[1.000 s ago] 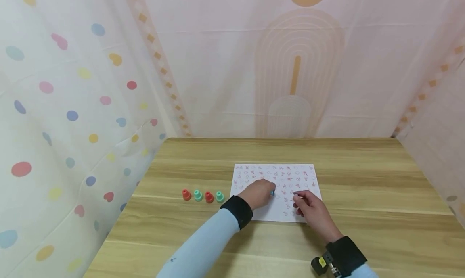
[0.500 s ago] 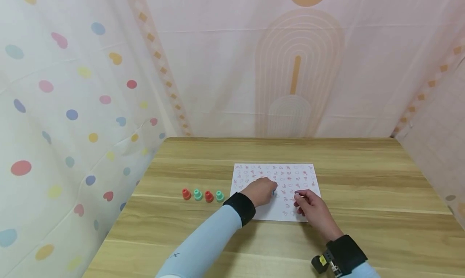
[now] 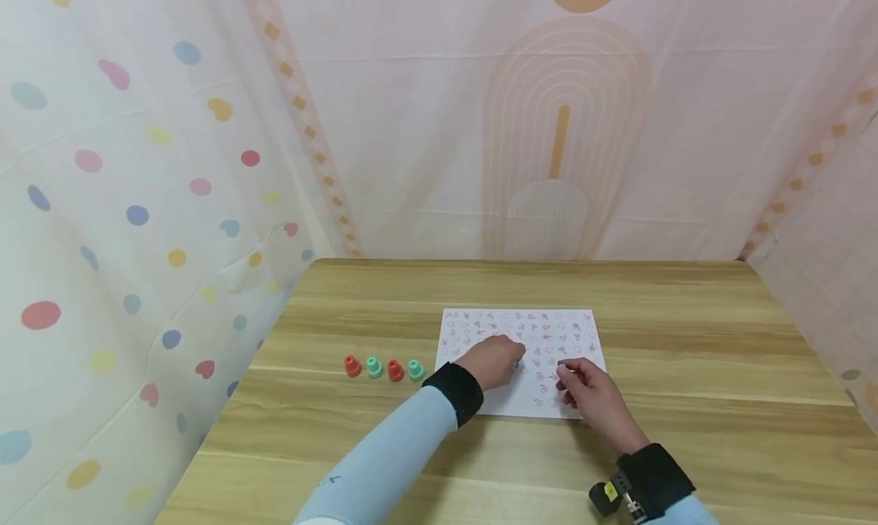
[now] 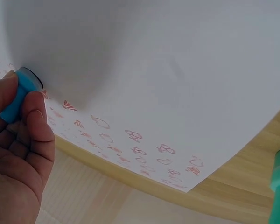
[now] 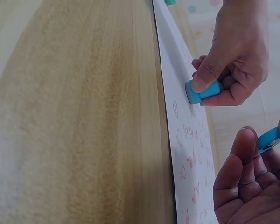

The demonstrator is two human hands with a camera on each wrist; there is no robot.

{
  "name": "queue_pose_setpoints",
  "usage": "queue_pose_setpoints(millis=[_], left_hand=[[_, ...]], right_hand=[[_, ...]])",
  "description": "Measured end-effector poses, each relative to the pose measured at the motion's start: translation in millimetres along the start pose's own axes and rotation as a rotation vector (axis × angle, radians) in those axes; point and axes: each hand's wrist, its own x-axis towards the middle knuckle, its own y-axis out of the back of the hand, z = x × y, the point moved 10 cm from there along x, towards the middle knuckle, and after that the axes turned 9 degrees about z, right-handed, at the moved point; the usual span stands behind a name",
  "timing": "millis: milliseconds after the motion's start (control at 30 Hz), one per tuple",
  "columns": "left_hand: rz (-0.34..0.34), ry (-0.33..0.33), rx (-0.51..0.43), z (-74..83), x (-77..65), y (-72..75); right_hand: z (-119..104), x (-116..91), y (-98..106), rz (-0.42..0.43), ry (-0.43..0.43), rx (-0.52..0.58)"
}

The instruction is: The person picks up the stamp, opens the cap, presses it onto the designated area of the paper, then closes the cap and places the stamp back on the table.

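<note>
Between its thumb and fingers, my left hand [image 3: 490, 361] pinches a small blue stamp [image 4: 22, 93] by its handle. The stamp's flat round face is right at the white paper [image 3: 504, 400], close to the printed rows. Small red and purple prints, such as shells and rings, cover the far and right parts of the sheet. My right hand [image 3: 595, 395] hovers over the sheet's near right corner. Its thumb and fingertips hold a blue ring-shaped cap [image 5: 269, 139], which shows best in the right wrist view.
Left of the paper stands a row of a red stamp [image 3: 352, 366], a green stamp [image 3: 373, 367], another red stamp [image 3: 395, 370] and another green stamp [image 3: 415, 370]. The wooden table [image 3: 686, 342] reaches back to a patterned curtain [image 3: 411, 129].
My left hand has shifted slightly to the right over the paper with the blue stamp. My right hand stays almost still with the cap.
</note>
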Motion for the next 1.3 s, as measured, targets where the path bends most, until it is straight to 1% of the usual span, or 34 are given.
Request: queue_pose_setpoints(millis=[233,400,767,900,1167,1300], left_hand=[[-0.006,-0.011,0.009,0.0,2.3,-1.4],[0.005,-0.035,0.034,-0.3,2.8,-1.1],[0.007,-0.06,0.062,0.3,1.7,-3.3],[0.005,-0.062,0.057,0.9,0.5,-2.5],[0.007,-0.06,0.066,2.5,2.9,0.2],[0.0,-0.055,0.057,2.0,3.0,-1.3]], right_hand=[[-0.5,-0.8,1.0,0.006,-0.004,0.004],[-1.0,-0.6,2.0,0.01,0.005,0.004],[1.3,-0.1,3.0,0.013,0.002,0.009],[1.8,-0.8,2.1,0.009,0.005,0.013],[2.3,0.8,4.8,0.014,0.004,0.0],[4.8,0.7,3.8,0.01,-0.002,-0.002]])
